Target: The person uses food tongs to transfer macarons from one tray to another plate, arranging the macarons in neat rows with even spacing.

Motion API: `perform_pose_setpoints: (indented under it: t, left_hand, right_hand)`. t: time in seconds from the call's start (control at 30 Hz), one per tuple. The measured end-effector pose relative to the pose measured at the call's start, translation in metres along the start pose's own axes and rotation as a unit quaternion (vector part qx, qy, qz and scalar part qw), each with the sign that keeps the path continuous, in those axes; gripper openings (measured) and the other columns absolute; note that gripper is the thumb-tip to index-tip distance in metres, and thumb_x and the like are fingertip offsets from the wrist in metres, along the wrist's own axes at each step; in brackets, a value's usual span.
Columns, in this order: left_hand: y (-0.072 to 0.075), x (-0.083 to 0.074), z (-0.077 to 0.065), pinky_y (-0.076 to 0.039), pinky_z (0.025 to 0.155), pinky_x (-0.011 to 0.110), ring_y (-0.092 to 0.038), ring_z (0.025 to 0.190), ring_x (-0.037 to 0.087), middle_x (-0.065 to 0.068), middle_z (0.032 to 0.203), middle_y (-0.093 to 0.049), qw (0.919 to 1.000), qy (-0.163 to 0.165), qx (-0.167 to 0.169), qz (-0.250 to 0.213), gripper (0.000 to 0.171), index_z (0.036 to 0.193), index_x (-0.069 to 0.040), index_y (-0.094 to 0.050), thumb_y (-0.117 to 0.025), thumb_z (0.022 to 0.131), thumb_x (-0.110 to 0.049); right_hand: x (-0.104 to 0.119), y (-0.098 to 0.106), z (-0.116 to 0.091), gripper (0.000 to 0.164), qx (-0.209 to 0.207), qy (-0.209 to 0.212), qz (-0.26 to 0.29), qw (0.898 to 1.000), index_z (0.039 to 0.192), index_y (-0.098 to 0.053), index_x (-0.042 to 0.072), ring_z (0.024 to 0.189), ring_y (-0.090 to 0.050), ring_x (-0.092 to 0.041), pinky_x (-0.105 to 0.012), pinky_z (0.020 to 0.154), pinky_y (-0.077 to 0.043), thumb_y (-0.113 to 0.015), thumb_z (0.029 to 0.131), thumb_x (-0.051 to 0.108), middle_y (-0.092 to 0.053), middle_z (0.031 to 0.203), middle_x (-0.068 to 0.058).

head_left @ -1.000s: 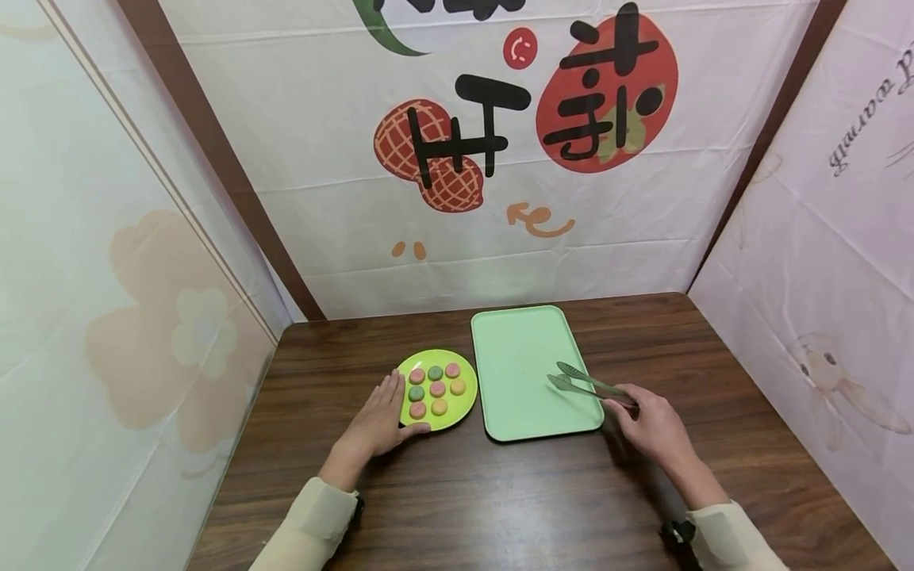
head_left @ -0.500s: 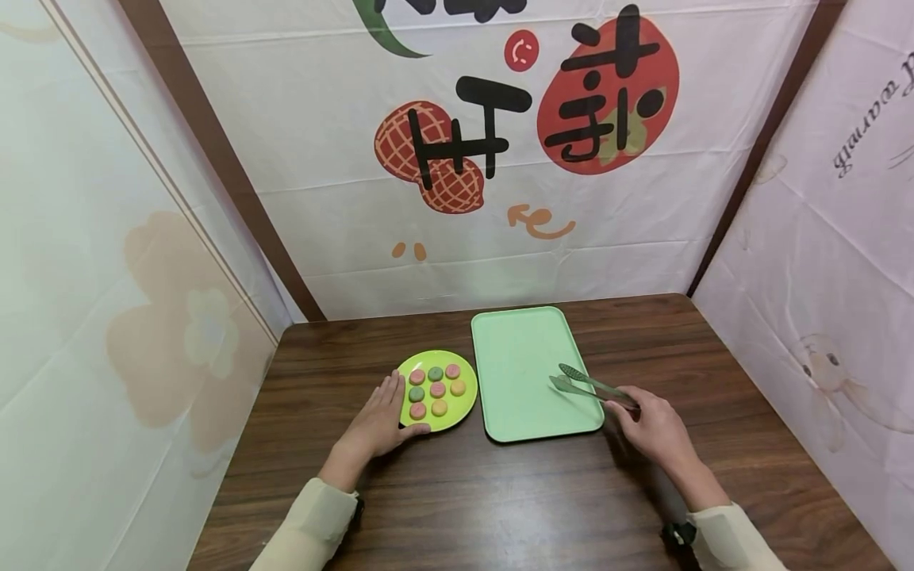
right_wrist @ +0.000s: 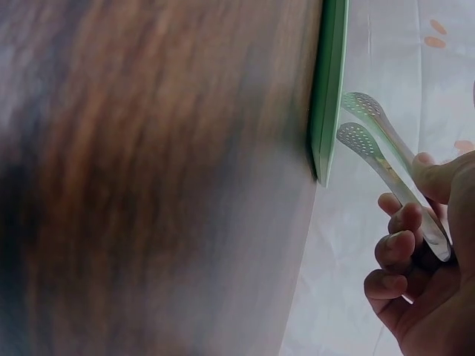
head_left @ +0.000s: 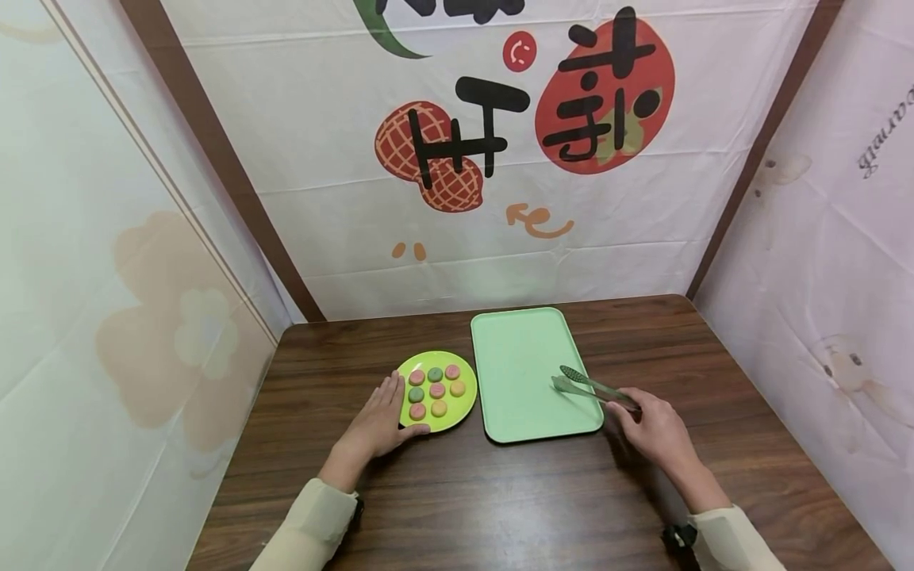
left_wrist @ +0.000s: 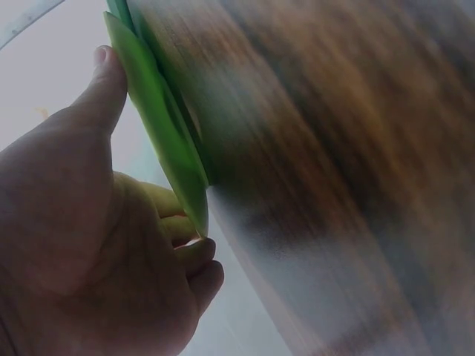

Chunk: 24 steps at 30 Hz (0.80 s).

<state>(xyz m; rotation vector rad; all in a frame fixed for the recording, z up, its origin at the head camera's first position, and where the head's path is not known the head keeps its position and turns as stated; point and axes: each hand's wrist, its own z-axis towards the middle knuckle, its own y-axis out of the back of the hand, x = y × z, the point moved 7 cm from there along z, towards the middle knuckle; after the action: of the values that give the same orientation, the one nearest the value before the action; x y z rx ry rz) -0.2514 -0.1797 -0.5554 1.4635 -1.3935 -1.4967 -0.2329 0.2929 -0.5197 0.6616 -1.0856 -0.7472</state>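
Observation:
My left hand (head_left: 374, 420) rests at the left edge of a round lime-green plate (head_left: 464, 406). Its fingers lie straight along the rim, and the thumb reaches along the near edge. Several small pink, green and yellow macarons (head_left: 437, 390) sit in rows on the plate. My right hand (head_left: 655, 428) holds metal tongs (right_wrist: 358, 138) by the handle end, between thumb and curled fingers. The tongs' perforated tips stand apart with nothing between them, above the right part of a mint-green tray (head_left: 521, 349). That tray lies just right of the plate.
Both plate and tray lie on a dark wood-grain table (head_left: 485, 500). Printed white cloth walls (head_left: 343, 277) enclose its back and both sides. The tray's far edge comes close to the back wall.
The tongs' tips have shifted very slightly to the right. Plate, macarons, tray and left hand look the same. The right cloth wall ripples.

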Motion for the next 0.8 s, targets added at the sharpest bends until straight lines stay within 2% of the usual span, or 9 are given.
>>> perform_pose_setpoints:
  t: [0.23, 0.8]
  left_hand:
    - [-0.0012, 0.0005, 0.0008, -0.016, 0.134, 0.055, -0.011, 0.164, 0.045, 0.029, 0.176, -0.008, 1.0000, -0.002, 0.000, 0.000, 0.114, 0.168, 0.010, -0.014, -0.066, 0.099, -0.066]
    - [-0.0008, 0.0006, 0.0011, -0.016, 0.134, 0.055, -0.011, 0.164, 0.045, 0.030, 0.176, -0.008, 1.0000, -0.004, -0.003, 0.004, 0.114, 0.167, 0.010, -0.015, -0.066, 0.100, -0.066]
  right_hand:
    - [-0.0003, -0.0008, -0.0003, 0.030, 0.003, 0.000, -0.001, 1.000, 0.120, -0.075, 0.001, 0.073, -0.063, -0.017, -0.047, 0.066, -0.055, -0.079, 0.101, 0.023, -0.075, 0.091, -0.008]
    - [0.0017, 0.0008, 0.0010, 0.027, -0.024, 0.022, -0.001, 0.999, 0.117, -0.076, 0.001, 0.069, -0.059, -0.016, -0.044, 0.062, -0.052, -0.082, 0.097, 0.019, -0.075, 0.088, -0.008]
